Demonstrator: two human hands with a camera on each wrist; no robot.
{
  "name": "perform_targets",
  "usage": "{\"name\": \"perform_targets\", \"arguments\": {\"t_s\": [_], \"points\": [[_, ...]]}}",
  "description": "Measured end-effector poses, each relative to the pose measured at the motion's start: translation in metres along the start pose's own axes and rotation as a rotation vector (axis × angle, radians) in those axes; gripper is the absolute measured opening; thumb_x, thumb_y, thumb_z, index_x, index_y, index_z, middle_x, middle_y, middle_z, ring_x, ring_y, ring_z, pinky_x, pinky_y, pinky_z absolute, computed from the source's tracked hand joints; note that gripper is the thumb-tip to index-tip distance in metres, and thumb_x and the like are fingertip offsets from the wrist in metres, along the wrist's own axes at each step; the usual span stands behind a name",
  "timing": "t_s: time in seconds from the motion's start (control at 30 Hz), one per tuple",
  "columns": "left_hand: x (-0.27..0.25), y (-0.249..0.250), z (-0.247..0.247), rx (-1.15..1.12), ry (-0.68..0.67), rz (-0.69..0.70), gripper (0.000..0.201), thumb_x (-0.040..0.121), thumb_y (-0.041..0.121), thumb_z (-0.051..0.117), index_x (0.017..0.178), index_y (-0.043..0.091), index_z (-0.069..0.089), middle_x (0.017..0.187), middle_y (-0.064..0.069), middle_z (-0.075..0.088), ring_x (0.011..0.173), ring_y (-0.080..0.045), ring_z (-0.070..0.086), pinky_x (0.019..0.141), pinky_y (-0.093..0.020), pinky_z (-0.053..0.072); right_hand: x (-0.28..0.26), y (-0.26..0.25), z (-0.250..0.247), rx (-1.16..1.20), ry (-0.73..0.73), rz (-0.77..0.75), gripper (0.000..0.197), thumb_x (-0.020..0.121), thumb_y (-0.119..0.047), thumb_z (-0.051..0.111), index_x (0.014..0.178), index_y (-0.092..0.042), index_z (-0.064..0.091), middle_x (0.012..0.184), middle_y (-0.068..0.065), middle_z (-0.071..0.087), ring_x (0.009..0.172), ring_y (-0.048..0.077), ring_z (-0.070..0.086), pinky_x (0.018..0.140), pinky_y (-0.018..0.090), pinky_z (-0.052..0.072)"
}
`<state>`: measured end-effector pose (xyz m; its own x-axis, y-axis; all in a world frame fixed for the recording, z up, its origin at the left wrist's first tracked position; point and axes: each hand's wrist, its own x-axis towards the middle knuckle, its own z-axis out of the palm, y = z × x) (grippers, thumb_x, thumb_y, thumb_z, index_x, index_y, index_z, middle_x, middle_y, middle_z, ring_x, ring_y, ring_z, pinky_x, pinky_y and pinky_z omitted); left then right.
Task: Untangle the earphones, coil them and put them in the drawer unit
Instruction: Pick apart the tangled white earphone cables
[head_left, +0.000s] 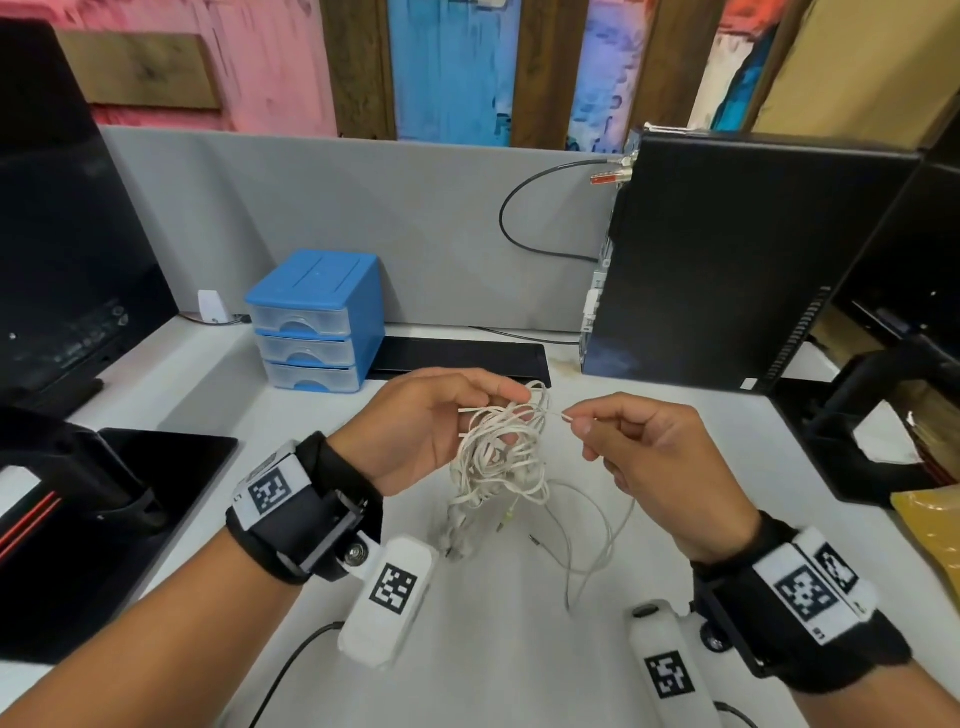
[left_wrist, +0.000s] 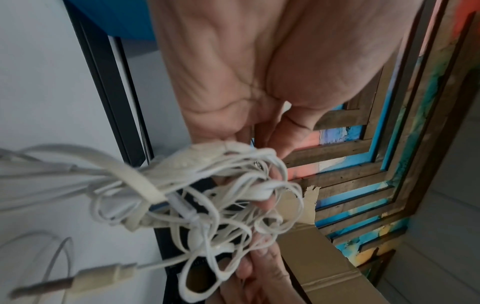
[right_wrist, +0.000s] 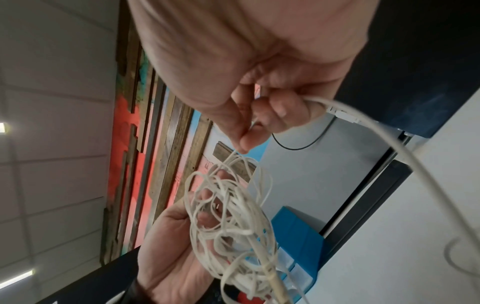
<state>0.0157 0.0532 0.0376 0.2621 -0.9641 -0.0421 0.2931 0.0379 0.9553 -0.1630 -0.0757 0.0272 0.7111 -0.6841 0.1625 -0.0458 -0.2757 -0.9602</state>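
A white tangle of earphones (head_left: 501, 447) hangs above the desk, held up by my left hand (head_left: 441, 415), whose thumb and fingers curl round its top loops. My right hand (head_left: 618, 436) pinches one thin strand at the tangle's right side between thumb and forefinger. Loose cord and plugs trail down to the desk (head_left: 571, 525). In the left wrist view the earphones (left_wrist: 207, 197) fill the middle, with a plug low on the left. The right wrist view shows the earphones (right_wrist: 231, 216) against my left palm. The blue drawer unit (head_left: 314, 322) stands at the back left, all its drawers closed.
A black computer tower (head_left: 727, 260) stands at the back right, a dark monitor (head_left: 62, 223) on the left. A flat black slab (head_left: 462, 356) lies behind my hands, another black device (head_left: 104, 499) at the near left. A yellow packet (head_left: 930, 519) sits at the right edge.
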Motion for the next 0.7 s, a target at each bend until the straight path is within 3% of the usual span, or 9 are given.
{"name": "perform_targets", "arguments": {"t_s": [0.23,0.47,0.7], "points": [[-0.0008,-0.0027,0.002,0.034,-0.072,-0.016,0.036,0.078,0.003,0.049,0.103,0.005,0.075,0.107,-0.021,0.071,0.09,-0.025,0.067,0.081,-0.033,0.056,-0.0044,-0.0049,0.0037,-0.037,-0.099,-0.128,0.016,0.092,-0.001,0.061,0.096,-0.008,0.075,0.063,-0.013,0.067,0.051,0.001,0.056,0.05,0.007,0.041],[-0.0007,-0.0035,0.0024,0.015,-0.071,0.006,0.021,0.081,0.008,0.062,0.099,0.01,0.073,0.1,-0.012,0.072,0.084,-0.018,0.068,0.075,-0.03,0.056,-0.0002,-0.0009,-0.0007,0.015,0.014,-0.163,0.014,0.091,-0.003,0.063,0.094,-0.012,0.075,0.067,-0.002,0.066,0.049,0.002,0.055,0.052,0.008,0.04],[-0.0018,-0.0065,0.004,0.018,-0.074,-0.001,0.019,0.08,0.005,0.063,0.092,0.014,0.076,0.093,-0.008,0.074,0.078,-0.015,0.071,0.071,-0.024,0.059,-0.0001,-0.0003,-0.0027,-0.074,-0.105,-0.248,0.025,0.094,0.003,0.055,0.095,-0.013,0.074,0.075,-0.003,0.067,0.057,0.002,0.057,0.055,0.009,0.041]]}}
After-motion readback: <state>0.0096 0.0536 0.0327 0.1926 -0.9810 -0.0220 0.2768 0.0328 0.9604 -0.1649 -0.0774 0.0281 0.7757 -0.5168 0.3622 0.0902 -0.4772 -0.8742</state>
